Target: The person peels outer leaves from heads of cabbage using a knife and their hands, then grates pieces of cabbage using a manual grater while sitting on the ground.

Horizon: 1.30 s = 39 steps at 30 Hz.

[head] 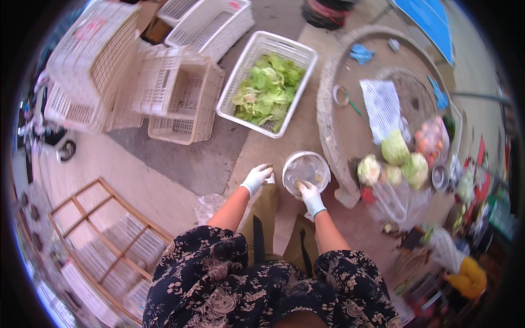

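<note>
A round white plastic bucket (287, 180) stands on the ground before me with a clear plastic bag or liner inside. My right hand (308, 196), in a white work glove with a green cuff edge, is at its near rim; whether the fingers grip the rim or the plastic is hard to tell. My left hand (257, 177), gloved the same way, hovers left of the bucket with fingers pointing towards it, close to a small whitish scrap. Beyond the bucket sits a white plastic crate (227, 98) with loose green lettuce leaves (270, 86).
Stacked white crates (164, 82) stand at the left. At the right, a round stone slab (328, 135) bears cabbages (414, 170), blue gloves (361, 53) and a striped cloth (381, 108). A wooden frame (88, 215) lies lower left; clear plastic (208, 207) lies beside my left forearm.
</note>
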### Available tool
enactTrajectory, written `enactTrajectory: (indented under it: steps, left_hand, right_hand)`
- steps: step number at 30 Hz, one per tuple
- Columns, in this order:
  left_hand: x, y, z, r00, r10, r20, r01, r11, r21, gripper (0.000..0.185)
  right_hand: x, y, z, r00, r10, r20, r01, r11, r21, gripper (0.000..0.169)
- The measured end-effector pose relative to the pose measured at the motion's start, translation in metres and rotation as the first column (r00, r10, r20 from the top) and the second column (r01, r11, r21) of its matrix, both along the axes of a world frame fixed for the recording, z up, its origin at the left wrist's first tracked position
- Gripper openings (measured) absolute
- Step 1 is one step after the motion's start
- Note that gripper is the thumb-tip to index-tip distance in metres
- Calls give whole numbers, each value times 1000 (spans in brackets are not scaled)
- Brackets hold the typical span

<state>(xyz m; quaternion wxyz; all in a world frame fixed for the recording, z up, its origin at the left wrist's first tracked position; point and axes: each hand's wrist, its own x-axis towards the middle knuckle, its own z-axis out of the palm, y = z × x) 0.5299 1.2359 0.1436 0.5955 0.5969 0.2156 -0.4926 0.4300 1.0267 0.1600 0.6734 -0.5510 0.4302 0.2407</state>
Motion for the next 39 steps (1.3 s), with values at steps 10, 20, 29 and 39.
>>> enactTrajectory:
  steps: [10, 20, 29, 39]
  left_hand:
    - [-33, -48, 64, 997, -71, 32, 75, 987, -141, 49]
    - [-267, -184, 92, 849, -506, -152, 407, 810, -423, 51]
    - [-362, -279, 154, 625, -773, -113, 572, 552, -607, 45]
    - [-371, -324, 138, 508, -834, -213, 517, 494, -699, 35]
  right_hand:
    - [-76, -23, 125, 924, -135, 359, 192, 973, -127, 35]
    - [-380, -85, 145, 455, -885, 97, 863, 465, 197, 30]
    - [-453, -110, 170, 84, -959, 269, 972, 139, 191, 27]
    - [-456, -95, 149, -52, -979, 197, 918, 31, 396, 30]
